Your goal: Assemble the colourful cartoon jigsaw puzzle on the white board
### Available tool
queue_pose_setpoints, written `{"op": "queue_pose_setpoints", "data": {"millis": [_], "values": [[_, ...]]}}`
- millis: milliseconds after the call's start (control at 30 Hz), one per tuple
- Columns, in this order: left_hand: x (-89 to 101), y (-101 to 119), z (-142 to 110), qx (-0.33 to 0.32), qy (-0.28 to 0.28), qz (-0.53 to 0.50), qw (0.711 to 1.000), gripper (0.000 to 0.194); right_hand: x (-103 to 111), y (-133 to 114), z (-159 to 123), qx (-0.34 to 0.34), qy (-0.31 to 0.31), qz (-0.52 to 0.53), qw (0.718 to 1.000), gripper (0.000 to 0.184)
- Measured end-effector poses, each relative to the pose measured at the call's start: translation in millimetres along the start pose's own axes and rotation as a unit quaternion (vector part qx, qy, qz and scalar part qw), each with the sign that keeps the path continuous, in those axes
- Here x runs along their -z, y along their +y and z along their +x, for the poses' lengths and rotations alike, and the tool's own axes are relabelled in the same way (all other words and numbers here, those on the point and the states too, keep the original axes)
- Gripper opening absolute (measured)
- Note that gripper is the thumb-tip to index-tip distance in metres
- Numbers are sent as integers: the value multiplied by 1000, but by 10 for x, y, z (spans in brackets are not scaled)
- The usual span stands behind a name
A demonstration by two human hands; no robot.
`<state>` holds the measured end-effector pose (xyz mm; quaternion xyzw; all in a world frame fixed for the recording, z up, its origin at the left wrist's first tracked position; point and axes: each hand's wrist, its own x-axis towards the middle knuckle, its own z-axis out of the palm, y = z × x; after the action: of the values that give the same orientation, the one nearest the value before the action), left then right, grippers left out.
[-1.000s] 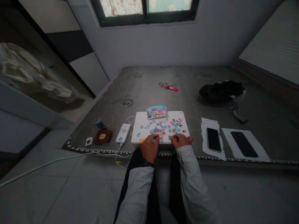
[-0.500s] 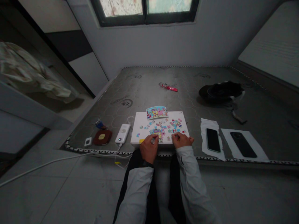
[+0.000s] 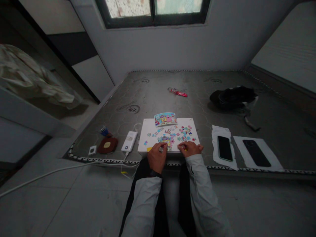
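A white box (image 3: 145,131) carries many loose jigsaw pieces (image 3: 185,131) and a partly joined cartoon puzzle (image 3: 165,139) near its front edge. My left hand (image 3: 157,156) is closed at the lower left of the joined part, fingertips against it; whatever they grip is hidden. To the right, my right hand (image 3: 190,149) pinches a small puzzle piece at the front of the box, mostly covered by the fingers. A picture card (image 3: 166,119) with the same cartoon figures stands at the back of the box.
Left of the box lie a white power bank (image 3: 129,141) with a cable, a brown case (image 3: 108,145), a blue cup-like item (image 3: 104,132) and a small white cube (image 3: 92,150). On the right are two phones (image 3: 224,148) on white paper and a dark bag (image 3: 233,97). A red wrapper (image 3: 179,92) lies behind.
My right hand has shifted left along the front of the box, and its fingertips now cover the piece that lay beside them. My left hand has stayed in place.
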<state>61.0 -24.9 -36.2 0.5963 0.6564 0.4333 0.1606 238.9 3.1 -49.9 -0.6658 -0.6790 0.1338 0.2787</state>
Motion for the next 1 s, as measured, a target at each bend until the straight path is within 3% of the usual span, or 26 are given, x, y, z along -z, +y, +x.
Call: {"op": "queue_pose_setpoints", "data": {"millis": [633, 867, 1000], "values": [[19, 22, -4, -2, -1, 6, 1000, 11, 5, 41, 9, -17, -19, -17, 1000, 20], [29, 12, 6, 5, -6, 2, 1000, 11, 78, 35, 18, -24, 20, -38, 999, 29], [57, 0, 17, 18, -11, 14, 1000, 12, 214, 106, 189, -37, 38, -61, 997, 27]]}}
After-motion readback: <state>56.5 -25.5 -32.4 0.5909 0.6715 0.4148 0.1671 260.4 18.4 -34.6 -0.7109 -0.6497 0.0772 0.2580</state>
